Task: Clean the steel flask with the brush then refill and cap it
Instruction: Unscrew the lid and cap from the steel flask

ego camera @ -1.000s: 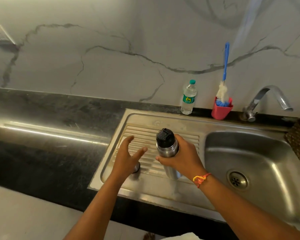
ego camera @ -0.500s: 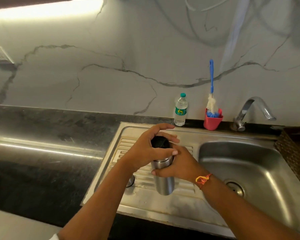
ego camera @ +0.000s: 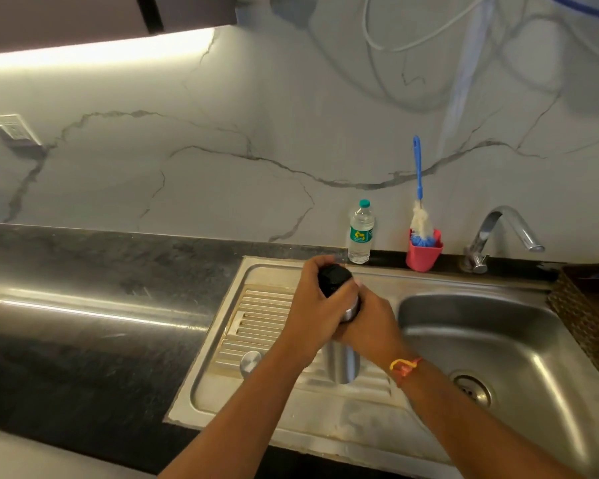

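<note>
Since the earlier frames the left hand has left the drainboard and closed over the black cap of the steel flask. Right hand is wrapped around the flask body just below the cap, touching the left hand. Flask stands upright, long axis vertical, held above the drainboard directly before both hands, beside the sink basin. Judgement: cap removal is in hand; the twist turns about that vertical axis, left hand on top. A small steel lid lies on the drainboard. Brush stands untouched in the pink cup, well apart, nearer the right hand.
</note>
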The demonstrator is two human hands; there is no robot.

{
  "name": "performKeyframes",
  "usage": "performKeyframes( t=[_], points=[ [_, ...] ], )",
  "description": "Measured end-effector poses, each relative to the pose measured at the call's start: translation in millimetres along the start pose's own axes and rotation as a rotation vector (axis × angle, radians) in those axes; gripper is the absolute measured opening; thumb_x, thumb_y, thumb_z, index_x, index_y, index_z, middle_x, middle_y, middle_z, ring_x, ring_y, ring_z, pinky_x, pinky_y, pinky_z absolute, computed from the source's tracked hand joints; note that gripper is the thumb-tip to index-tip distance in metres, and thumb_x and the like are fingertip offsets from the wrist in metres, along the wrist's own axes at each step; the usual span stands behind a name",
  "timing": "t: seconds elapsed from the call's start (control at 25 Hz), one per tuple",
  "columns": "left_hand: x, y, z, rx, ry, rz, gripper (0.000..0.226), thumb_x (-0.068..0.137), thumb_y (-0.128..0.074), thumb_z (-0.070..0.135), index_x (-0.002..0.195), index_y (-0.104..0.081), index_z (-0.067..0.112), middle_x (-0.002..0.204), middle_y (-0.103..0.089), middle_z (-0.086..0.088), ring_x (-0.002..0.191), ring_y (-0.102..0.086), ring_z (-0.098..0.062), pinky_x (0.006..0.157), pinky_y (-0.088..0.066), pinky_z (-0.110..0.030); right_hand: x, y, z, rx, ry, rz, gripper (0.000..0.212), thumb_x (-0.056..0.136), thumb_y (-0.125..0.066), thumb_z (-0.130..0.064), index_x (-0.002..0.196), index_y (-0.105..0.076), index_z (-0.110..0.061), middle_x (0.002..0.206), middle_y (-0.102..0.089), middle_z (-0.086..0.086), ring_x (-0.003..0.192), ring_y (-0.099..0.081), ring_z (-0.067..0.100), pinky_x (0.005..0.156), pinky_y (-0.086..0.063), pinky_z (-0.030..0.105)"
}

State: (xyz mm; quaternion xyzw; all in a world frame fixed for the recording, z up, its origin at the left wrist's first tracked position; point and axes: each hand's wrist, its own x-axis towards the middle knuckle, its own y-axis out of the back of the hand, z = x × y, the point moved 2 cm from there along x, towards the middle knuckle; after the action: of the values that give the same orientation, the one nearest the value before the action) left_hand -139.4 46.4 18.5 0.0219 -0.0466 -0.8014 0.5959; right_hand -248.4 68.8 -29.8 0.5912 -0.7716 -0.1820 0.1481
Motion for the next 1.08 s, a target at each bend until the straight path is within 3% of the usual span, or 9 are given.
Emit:
performKeyframes(
  t=[0.08,0.2,0.28,0.48,0.56,0.76,0.84,0.96,1.08],
  points=[
    [-1,4,-1,0.09,-0.034,-0.117,0.051,0.089,-0.079,0.021,0.13,-0.052,0.033,0.115,-0.063,0.016,0.108,-0.063,-0.006,0.089,-0.056,-0.019,6,6,9,0.046,-0.026,-0.01,0.071,0.042,-0.089,-0.066,0.102,-0.055,-0.045,0.094,-0.065,-0.024,0.099,-0.065,0.008,0.088,-0.052,0.02],
    [1,3,-7,0.097,-0.069,0.133,0.057,0.072,-0.091,0.036,0.119,-0.06,0.032,0.112,-0.065,0.01,0.105,-0.064,-0.009,0.09,-0.058,-0.027,-4,10,1,-0.067,0.014,0.012,0.062,0.058,-0.094,-0.038,0.109,-0.058,-0.036,0.091,-0.068,-0.019,0.091,-0.066,0.007,0.073,-0.048,0.013],
    [4,-1,-10,0.109,-0.043,0.201,0.058,0.059,-0.095,0.047,0.107,-0.064,0.033,0.11,-0.063,0.006,0.101,-0.065,-0.009,0.087,-0.059,-0.029,-9,9,-3,-0.142,0.04,0.024,0.062,0.059,-0.093,-0.04,0.111,-0.061,-0.029,0.09,-0.068,-0.016,0.084,-0.066,0.005,0.068,-0.045,0.009],
    [8,11,-10,0.077,0.01,-0.217,0.047,0.07,-0.092,0.037,0.11,-0.069,0.031,0.11,-0.071,0.002,0.104,-0.069,-0.015,0.088,-0.061,-0.033,-12,12,2,-0.07,0.024,0.017,0.061,0.06,-0.091,-0.038,0.108,-0.053,-0.042,0.085,-0.063,-0.024,0.081,-0.061,-0.001,0.067,-0.044,0.007],
    [6,15,-11,0.048,0.002,-0.287,0.045,0.076,-0.087,0.025,0.117,-0.068,0.026,0.109,-0.074,0.003,0.105,-0.071,-0.015,0.091,-0.06,-0.035,-13,14,5,-0.045,0.028,0.01,0.061,0.058,-0.092,-0.041,0.105,-0.053,-0.044,0.089,-0.066,-0.022,0.085,-0.064,0.002,0.073,-0.049,0.012],
    [2,0,-11,0.003,0.021,0.009,0.056,0.066,-0.097,0.02,0.107,-0.058,0.017,0.096,-0.072,0.0,0.09,-0.072,-0.016,0.082,-0.063,-0.037,-14,12,8,-0.085,0.049,0.053,0.057,0.054,-0.09,-0.043,0.096,-0.052,-0.05,0.085,-0.068,-0.022,0.082,-0.066,0.0,0.073,-0.054,0.016],
    [3,-7,-7,0.043,0.012,0.028,0.062,0.065,-0.097,0.023,0.107,-0.052,0.02,0.099,-0.066,-0.001,0.091,-0.068,-0.017,0.084,-0.062,-0.037,-15,11,5,-0.108,0.051,0.047,0.059,0.056,-0.089,-0.041,0.101,-0.052,-0.047,0.083,-0.067,-0.022,0.081,-0.066,0.001,0.072,-0.055,0.016],
    [6,-2,-2,0.109,-0.004,-0.161,0.053,0.073,-0.092,0.026,0.115,-0.06,0.025,0.104,-0.068,0.003,0.098,-0.068,-0.015,0.086,-0.061,-0.031,-16,15,4,-0.117,0.066,0.05,0.063,0.059,-0.089,-0.043,0.111,-0.053,-0.045,0.085,-0.064,-0.026,0.08,-0.063,-0.003,0.069,-0.048,0.007],
    [7,7,-6,0.004,0.029,-0.346,0.05,0.078,-0.086,0.02,0.122,-0.064,0.024,0.112,-0.073,0.003,0.107,-0.07,-0.014,0.09,-0.059,-0.031,-14,22,4,-0.059,0.044,0.039,0.061,0.059,-0.091,-0.043,0.107,-0.054,-0.044,0.084,-0.063,-0.028,0.08,-0.061,-0.006,0.064,-0.043,0.003]
  ],
)
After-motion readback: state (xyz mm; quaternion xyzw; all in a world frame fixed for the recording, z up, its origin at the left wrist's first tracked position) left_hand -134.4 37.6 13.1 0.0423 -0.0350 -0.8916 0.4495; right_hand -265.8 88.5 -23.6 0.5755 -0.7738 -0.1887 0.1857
